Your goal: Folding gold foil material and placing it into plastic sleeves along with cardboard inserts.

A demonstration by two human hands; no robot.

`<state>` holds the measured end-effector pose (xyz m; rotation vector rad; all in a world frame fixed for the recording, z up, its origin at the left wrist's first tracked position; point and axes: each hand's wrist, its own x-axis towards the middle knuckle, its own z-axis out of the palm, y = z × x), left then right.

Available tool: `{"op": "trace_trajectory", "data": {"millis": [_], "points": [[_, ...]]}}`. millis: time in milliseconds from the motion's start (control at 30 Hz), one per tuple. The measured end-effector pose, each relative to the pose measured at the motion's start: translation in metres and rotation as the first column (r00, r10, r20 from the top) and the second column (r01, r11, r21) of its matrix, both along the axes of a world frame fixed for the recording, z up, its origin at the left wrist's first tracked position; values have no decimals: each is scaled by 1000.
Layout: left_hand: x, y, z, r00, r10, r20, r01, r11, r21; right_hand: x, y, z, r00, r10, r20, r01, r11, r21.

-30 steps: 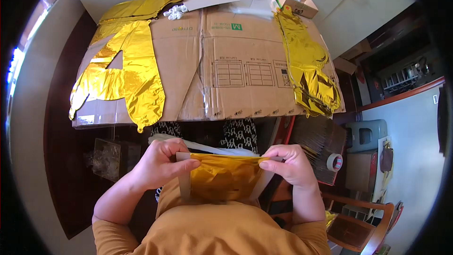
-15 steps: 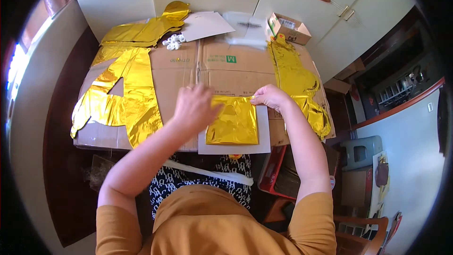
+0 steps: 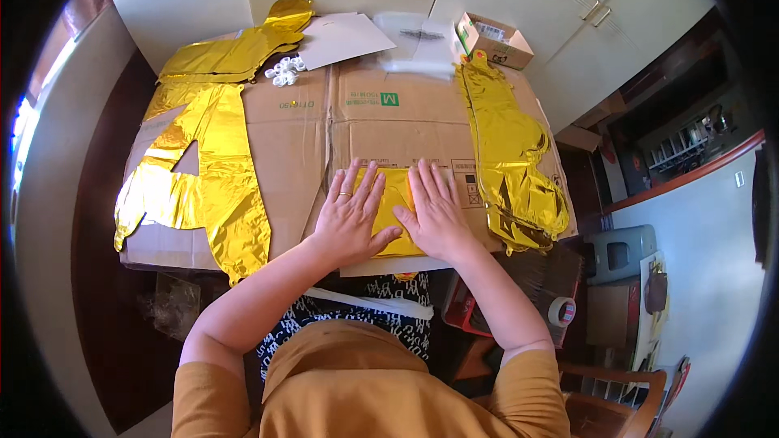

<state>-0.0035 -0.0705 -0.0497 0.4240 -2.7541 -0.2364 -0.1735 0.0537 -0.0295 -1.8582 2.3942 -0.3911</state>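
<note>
On counter (image 3: 296, 150), near side: our left hand (image 3: 350, 223) and right hand (image 3: 434, 217) flat on gold foil square (image 3: 395, 193), fingers spread, gripping nothing. Folding looks done tbh; foil letter (image 3: 227, 166) at left lies unfolded.

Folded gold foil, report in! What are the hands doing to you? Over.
Left hand and right hand spread flat on the folded gold foil. Foil over pale card. Only the hands cover it.

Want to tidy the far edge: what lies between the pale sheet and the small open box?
In the head view, clear plastic lies between the pale sheet and the small open box.
</note>
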Motion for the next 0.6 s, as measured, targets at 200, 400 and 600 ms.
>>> {"op": "trace_trajectory", "data": {"millis": [200,400,600], "points": [[2,-1,5,998,32,51,-33,999,18,-4,5,-8,995,-3,-100,6,999,36],[-10,6,6,998,34,62,-33,999,-9,-11,14,-13,997,-68,-36,56,962,-269],[-1,-5,10,994,-7,108,5,1000,20,26,113,18,810,-488,325,550,824,-133]]}}
